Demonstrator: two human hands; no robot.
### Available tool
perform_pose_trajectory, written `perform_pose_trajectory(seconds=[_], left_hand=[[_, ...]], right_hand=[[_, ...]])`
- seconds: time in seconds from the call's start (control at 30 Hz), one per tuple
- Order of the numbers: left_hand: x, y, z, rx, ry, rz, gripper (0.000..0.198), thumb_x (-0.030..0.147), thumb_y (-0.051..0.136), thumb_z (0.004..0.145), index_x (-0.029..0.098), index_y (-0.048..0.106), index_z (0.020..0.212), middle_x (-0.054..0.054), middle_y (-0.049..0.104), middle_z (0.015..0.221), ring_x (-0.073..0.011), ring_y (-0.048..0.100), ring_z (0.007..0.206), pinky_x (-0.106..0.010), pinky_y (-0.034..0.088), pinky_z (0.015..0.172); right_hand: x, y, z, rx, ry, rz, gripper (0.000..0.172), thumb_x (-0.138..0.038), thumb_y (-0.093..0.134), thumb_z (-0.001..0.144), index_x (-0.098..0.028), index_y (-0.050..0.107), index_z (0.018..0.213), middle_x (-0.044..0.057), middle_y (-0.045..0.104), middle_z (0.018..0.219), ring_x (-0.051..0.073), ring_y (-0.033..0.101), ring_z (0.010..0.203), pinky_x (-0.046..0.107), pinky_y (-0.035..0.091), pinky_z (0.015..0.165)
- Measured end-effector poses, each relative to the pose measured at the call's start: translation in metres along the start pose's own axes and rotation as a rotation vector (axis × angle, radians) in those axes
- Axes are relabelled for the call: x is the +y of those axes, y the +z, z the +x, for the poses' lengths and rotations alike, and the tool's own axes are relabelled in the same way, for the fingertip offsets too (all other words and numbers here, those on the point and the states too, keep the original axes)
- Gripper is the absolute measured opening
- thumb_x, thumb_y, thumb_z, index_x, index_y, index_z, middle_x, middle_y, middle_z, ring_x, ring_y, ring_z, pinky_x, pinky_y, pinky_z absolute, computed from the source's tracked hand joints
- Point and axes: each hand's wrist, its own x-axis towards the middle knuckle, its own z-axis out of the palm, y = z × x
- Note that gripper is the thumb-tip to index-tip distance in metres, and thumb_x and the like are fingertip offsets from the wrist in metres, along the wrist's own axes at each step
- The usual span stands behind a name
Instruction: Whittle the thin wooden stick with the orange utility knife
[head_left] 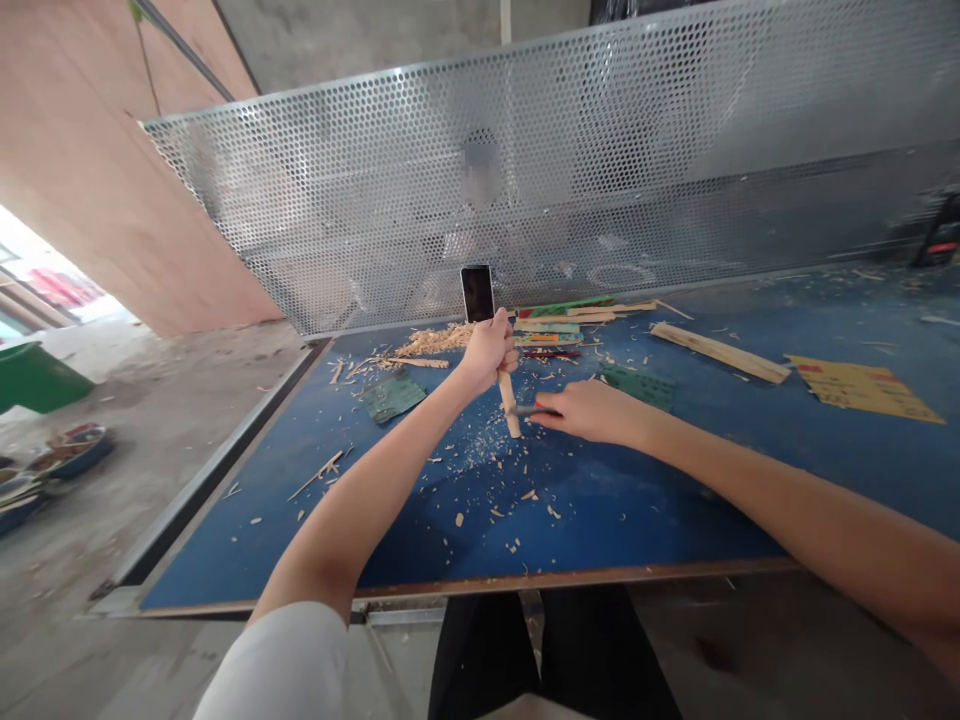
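My left hand (489, 352) is closed around the upper part of a pale wooden stick (506, 388), whose lower end points down at the blue tabletop (600, 520). In my right hand (589, 410) is a carving knife (527, 410), its grey blade lying against the stick near the low end. A bit of red shows between the fingers; the rest of the handle is hidden. Small wood chips (487, 445) lie scattered below the stick. Just behind my left hand, a phone (478, 293) stands upright with a dark screen.
A heap of shavings (439, 340) sits at the back left, with green sandpaper (392, 396) nearer me. Several strips and tools lie behind my hands. To the right are a wooden board (720, 352) and yellow sandpaper (862, 388). A perforated metal screen (375, 200) closes off the back.
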Motion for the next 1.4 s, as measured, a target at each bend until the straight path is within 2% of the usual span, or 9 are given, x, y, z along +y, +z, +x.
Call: perform_pose_trajectory(seconds=[0.13,0.33,0.47,0.57,0.77,1.0,1.13,1.27,1.4], left_hand=[[0.002,-0.001,-0.002,0.004,0.003,0.028,0.05,0.044,0.038,0.114,0.023,0.033,0.069,0.013,0.017,0.049,-0.0046,0.013,0.033,-0.016,0.014,0.034],[0.003,0.005,-0.008,0.007,0.017,0.06,0.049,0.042,0.037,0.114,0.023,0.034,0.069,0.012,0.017,0.049,-0.0047,0.013,0.033,-0.016,0.013,0.034],[0.004,0.007,-0.007,0.0,0.007,0.06,0.048,0.043,0.038,0.113,0.023,0.034,0.07,0.012,0.017,0.05,-0.0047,0.013,0.034,-0.016,0.013,0.034],[0.004,0.005,-0.006,0.01,-0.004,0.044,0.049,0.044,0.04,0.113,0.023,0.034,0.069,0.012,0.016,0.051,-0.0044,0.013,0.034,-0.016,0.012,0.035],[0.003,0.004,-0.005,0.003,0.001,0.032,0.05,0.043,0.039,0.113,0.023,0.033,0.068,0.012,0.016,0.05,-0.0043,0.013,0.034,-0.016,0.012,0.034],[0.002,-0.001,-0.001,0.02,-0.01,0.064,0.049,0.044,0.036,0.114,0.023,0.035,0.07,0.012,0.017,0.048,-0.005,0.014,0.033,-0.016,0.014,0.034],[0.003,-0.008,0.002,0.036,-0.028,0.051,0.049,0.044,0.036,0.114,0.023,0.035,0.07,0.013,0.016,0.048,-0.0052,0.014,0.033,-0.016,0.015,0.035],[0.002,-0.012,0.003,0.03,-0.021,0.008,0.049,0.046,0.041,0.113,0.023,0.035,0.07,0.012,0.016,0.05,-0.0052,0.014,0.034,-0.017,0.014,0.035],[0.002,-0.011,0.002,0.06,-0.014,0.035,0.048,0.045,0.038,0.113,0.023,0.035,0.07,0.012,0.016,0.05,-0.0055,0.014,0.034,-0.017,0.015,0.035]], right_hand=[[-0.003,-0.001,-0.007,0.006,-0.039,-0.137,0.047,-0.052,0.038,0.112,-0.022,0.072,0.102,0.006,0.069,0.068,0.018,0.058,0.054,0.03,0.023,0.056],[0.001,-0.011,0.003,0.113,0.102,-0.139,0.052,-0.053,0.033,0.112,-0.018,0.071,0.113,0.009,0.071,0.071,0.021,0.061,0.057,0.031,0.024,0.056],[-0.001,-0.008,0.003,0.046,0.066,-0.074,0.048,-0.053,0.037,0.111,-0.021,0.072,0.106,0.007,0.071,0.07,0.021,0.062,0.058,0.032,0.022,0.055],[-0.002,-0.007,-0.004,-0.006,-0.02,-0.147,0.045,-0.051,0.042,0.11,-0.022,0.075,0.099,0.007,0.071,0.069,0.02,0.062,0.057,0.031,0.023,0.056],[0.003,-0.011,-0.005,0.13,0.036,-0.177,0.05,-0.053,0.035,0.112,-0.019,0.072,0.105,0.007,0.069,0.066,0.019,0.06,0.055,0.03,0.021,0.054],[-0.001,-0.009,0.004,0.108,0.046,-0.147,0.047,-0.049,0.039,0.111,-0.018,0.072,0.1,0.008,0.07,0.07,0.018,0.06,0.055,0.031,0.025,0.055],[-0.001,-0.016,0.004,0.058,0.013,-0.115,0.048,-0.052,0.041,0.11,-0.021,0.074,0.099,0.007,0.07,0.07,0.018,0.061,0.057,0.03,0.026,0.055],[-0.003,-0.013,-0.001,0.0,0.004,-0.103,0.048,-0.053,0.041,0.111,-0.022,0.075,0.097,0.007,0.071,0.071,0.019,0.062,0.057,0.03,0.024,0.055],[-0.004,-0.009,-0.004,0.038,0.015,-0.152,0.051,-0.054,0.036,0.112,-0.023,0.075,0.1,0.007,0.071,0.069,0.021,0.063,0.057,0.031,0.022,0.055]])
